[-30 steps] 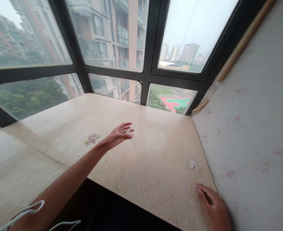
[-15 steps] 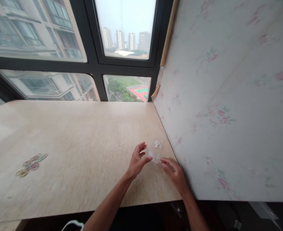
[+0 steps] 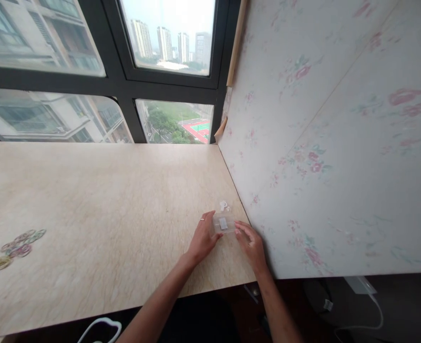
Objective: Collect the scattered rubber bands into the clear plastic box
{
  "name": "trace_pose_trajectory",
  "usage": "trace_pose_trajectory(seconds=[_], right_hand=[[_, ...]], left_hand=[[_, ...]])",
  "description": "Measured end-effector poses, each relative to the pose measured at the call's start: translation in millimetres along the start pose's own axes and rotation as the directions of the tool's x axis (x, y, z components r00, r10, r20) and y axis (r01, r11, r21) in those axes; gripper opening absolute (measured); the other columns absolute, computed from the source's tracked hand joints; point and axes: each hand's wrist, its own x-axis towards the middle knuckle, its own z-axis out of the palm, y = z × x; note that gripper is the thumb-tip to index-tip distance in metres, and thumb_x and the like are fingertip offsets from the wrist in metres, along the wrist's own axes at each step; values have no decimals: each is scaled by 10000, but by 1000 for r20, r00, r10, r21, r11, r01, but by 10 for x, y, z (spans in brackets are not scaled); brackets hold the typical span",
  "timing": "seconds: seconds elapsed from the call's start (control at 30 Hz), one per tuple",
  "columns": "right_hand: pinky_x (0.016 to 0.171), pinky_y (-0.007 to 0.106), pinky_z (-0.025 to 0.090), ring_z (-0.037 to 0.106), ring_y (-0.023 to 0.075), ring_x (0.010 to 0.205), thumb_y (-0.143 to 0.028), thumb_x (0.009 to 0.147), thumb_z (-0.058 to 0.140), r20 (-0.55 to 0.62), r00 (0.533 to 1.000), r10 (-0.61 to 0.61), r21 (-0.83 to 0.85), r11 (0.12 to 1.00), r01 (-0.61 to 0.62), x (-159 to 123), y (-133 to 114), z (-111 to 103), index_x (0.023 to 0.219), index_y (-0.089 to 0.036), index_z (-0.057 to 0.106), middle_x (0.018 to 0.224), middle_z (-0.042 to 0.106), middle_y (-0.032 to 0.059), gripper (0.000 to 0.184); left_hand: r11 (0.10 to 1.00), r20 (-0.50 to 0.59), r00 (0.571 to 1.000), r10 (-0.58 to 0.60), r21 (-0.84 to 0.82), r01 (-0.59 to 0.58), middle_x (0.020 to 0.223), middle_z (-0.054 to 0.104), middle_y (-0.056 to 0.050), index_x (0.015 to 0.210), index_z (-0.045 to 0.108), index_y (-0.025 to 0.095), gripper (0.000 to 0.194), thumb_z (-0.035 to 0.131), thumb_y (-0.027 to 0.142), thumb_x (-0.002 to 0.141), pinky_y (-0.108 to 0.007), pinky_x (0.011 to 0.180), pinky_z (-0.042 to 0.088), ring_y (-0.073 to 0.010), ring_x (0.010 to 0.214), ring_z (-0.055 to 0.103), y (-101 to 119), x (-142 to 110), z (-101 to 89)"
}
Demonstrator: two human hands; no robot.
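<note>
Between my two hands is a small clear plastic box (image 3: pixel 217 224) with a pale square patch at its middle, low over or on the sill; I cannot tell which. My left hand (image 3: pixel 203 237) grips its left end, thumb at the near side and fingers at the far side. My right hand (image 3: pixel 250 242) pinches the right end with thumb and fingertips. Just beyond the box lie a few small white pieces (image 3: pixel 225 206), too small to name. Far to the left, several coloured thin rings (image 3: pixel 17 248) rest in a loose cluster.
The beige stone-patterned sill (image 3: pixel 124 200) runs up to a dark-framed window (image 3: pixel 170 85). A flowered wall (image 3: pixel 303 200) rises close beside my right hand. Below the sill's front edge, a white cable (image 3: pixel 381 312) hangs at right and a white curved loop (image 3: pixel 101 321) shows at left.
My view has swung to the right. The box, tilted before in my left hand, now looks more level. My right hand, beside its corner before, has closed on the right end.
</note>
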Motion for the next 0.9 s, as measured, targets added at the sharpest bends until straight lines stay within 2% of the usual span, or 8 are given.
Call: trace_pose_trajectory(seconds=[0.2, 0.37, 0.47, 0.57, 0.67, 0.77, 0.83, 0.9], right_hand=[[961, 445, 463, 613, 242, 1042, -313, 856, 528, -110, 994, -8, -139, 990, -8, -24, 6, 48, 948, -190, 708, 1096, 680, 115, 237], [950, 444, 464, 614, 240, 1012, -359, 867, 527, -171, 983, 68, -80, 993, -83, -30, -33, 13, 904, -177, 698, 1066, 684, 120, 253], [936, 437, 469, 616, 238, 995, -375, 873, 520, -159, 983, 94, -57, 993, -104, -29, -41, -1, 917, -173, 686, 1045, 687, 119, 266], [916, 432, 478, 623, 244, 971, -415, 868, 516, -163, 981, 105, -48, 992, -114, -51, -23, -15, 910, -168, 683, 1018, 692, 119, 300], [905, 436, 482, 631, 264, 951, -481, 838, 533, -195, 973, 120, -49, 990, -132, -122, -16, -48, 919, -153, 686, 1003, 695, 129, 371], [930, 460, 462, 624, 304, 988, -556, 803, 533, -199, 967, 160, -90, 979, -181, -235, -35, -80, 912, -150, 694, 1018, 695, 138, 450], [951, 486, 444, 613, 337, 1022, -595, 776, 539, -169, 969, 183, -108, 973, -203, -332, -68, -74, 923, -155, 692, 1039, 692, 139, 489], [975, 502, 425, 599, 355, 1055, -611, 771, 540, -132, 968, 215, -93, 969, -229, -445, -133, -27, 938, -166, 685, 1069, 687, 136, 497]], left_hand=[[992, 13, 1000, -1, 123, 0, 1314, 480, -136, 1301, 413, 175, 645, 674, 144, 713, -480, 1050, 366, -274, 1232, 451, 61, 11, 31], [999, 15, 1000, 26, 42, -27, 1344, 444, -136, 1312, 424, 196, 694, 713, 179, 680, -487, 1072, 345, -291, 1263, 425, 51, -24, -14], [997, 9, 998, 63, -53, -63, 1382, 403, -133, 1338, 407, 221, 676, 691, 224, 724, -478, 1097, 322, -280, 1305, 389, 11, -118, -125], [996, -10, 997, 81, -38, -81, 1390, 402, -131, 1353, 393, 232, 613, 631, 243, 788, -472, 1102, 316, -259, 1318, 379, -105, -263, -361], [995, -83, 994, 66, 75, -60, 1374, 429, -126, 1340, 406, 235, 543, 581, 252, 826, -462, 1088, 335, -247, 1299, 405, -326, -421, -790], [960, -252, 968, -1, 272, 72, 1345, 468, -129, 1296, 445, 220, 466, 544, 271, 844, -459, 1075, 348, -255, 1273, 436, -622, -616, -1496], [876, -418, 907, -47, 420, 239, 1339, 482, -152, 1273, 461, 193, 438, 522, 297, 852, -476, 1079, 329, -284, 1283, 421, -825, -811, -2092], [714, -604, 790, -105, 507, 482, 1370, 449, -216, 1274, 454, 121, 452, 478, 325, 872, -508, 1086, 290, -330, 1324, 357, -1013, -1059, -2690]])
